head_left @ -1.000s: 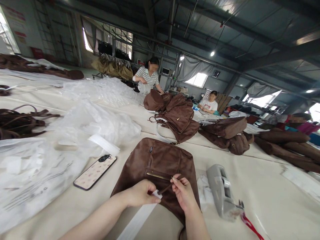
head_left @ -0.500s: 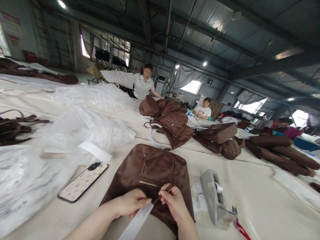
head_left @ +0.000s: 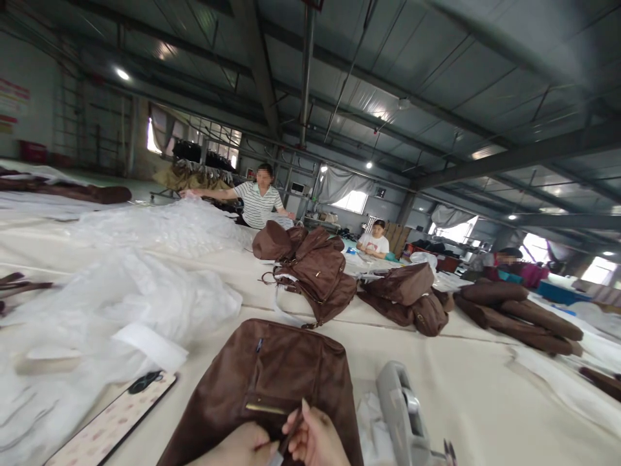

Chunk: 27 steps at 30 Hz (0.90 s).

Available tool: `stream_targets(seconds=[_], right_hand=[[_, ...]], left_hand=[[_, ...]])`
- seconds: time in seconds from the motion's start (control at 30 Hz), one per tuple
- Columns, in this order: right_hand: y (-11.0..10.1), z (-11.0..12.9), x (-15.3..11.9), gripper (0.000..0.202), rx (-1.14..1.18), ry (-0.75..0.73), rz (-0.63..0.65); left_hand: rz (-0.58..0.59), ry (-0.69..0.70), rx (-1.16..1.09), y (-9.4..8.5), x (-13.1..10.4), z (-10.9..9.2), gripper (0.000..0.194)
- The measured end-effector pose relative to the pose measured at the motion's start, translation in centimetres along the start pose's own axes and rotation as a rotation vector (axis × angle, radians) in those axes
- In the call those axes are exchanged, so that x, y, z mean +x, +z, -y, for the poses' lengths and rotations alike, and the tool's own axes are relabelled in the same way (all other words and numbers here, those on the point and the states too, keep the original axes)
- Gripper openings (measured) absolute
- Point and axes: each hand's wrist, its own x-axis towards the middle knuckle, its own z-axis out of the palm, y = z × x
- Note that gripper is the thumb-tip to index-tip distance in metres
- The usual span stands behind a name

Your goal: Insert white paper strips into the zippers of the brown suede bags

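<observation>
A brown bag [head_left: 286, 366] with a gold-coloured zipper lies on the pale table in front of me. Over its lower part, my left hand [head_left: 245, 445] pinches the end of a white strip [head_left: 276, 458], which mostly drops below the frame edge. My right hand [head_left: 313, 435] is closed on a thin brown strap [head_left: 292, 427] just beside it. The two hands are close together. A grey tape dispenser [head_left: 400, 411] stands right of the bag, on crumpled white material.
A phone [head_left: 114, 417] and clear plastic wrap [head_left: 160, 298] lie at the left. Brown bags [head_left: 315, 268] are piled beyond, with more brown pieces [head_left: 519, 310] to the right. A person in a striped shirt [head_left: 259, 204] stands across the table; others are farther right.
The view has tilted up, so my hands and the bag sit lower in the frame. Less of the white strip shows. The person in stripes now reaches an arm over the plastic.
</observation>
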Motion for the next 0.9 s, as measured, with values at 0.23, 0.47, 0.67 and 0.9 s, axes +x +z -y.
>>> stream_targets(seconds=[0.23,0.47,0.67,0.9], right_hand=[[-0.1,-0.4,0.2,0.051,0.019,-0.030,-0.035],[-0.4,-0.5,0.5,0.052,-0.009,-0.064,-0.122],[-0.3,-0.7,0.5,0.057,-0.177,-0.081,-0.135],[0.1,0.2,-1.4,0.061,-0.754,-0.062,-0.219]], left_hand=[[0.065,-0.042,0.172,-1.0,1.4,-4.4,0.060],[0.284,-0.117,0.522,-1.4,2.3,-7.6,0.031],[0.252,-0.148,0.404,-1.9,2.5,-6.8,0.032],[0.102,0.047,0.329,-1.8,3.9,-3.5,0.046]])
